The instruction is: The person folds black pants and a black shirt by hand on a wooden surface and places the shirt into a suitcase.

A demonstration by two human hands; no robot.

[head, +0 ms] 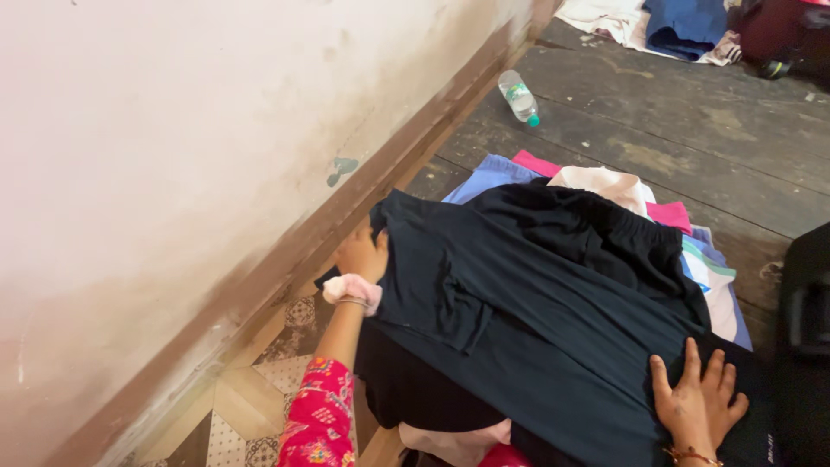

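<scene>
A large dark navy garment (527, 320) lies spread over a pile of clothes on the floor. My left hand (361, 253) grips the garment's far left edge near the wall, with a pink scrunchie and a bangle on the wrist. My right hand (697, 399) rests flat, fingers apart, on the garment's near right part. Under the navy cloth show a black garment (596, 233), a cream piece (605, 186), pink cloth (670, 214) and light blue cloth (488, 175).
A stained white wall (173, 173) with a brown skirting runs along the left. A plastic bottle (520, 97) lies on the dark floor farther off. More clothes (674, 26) are heaped at the top right. A black bag (808, 294) sits at the right edge.
</scene>
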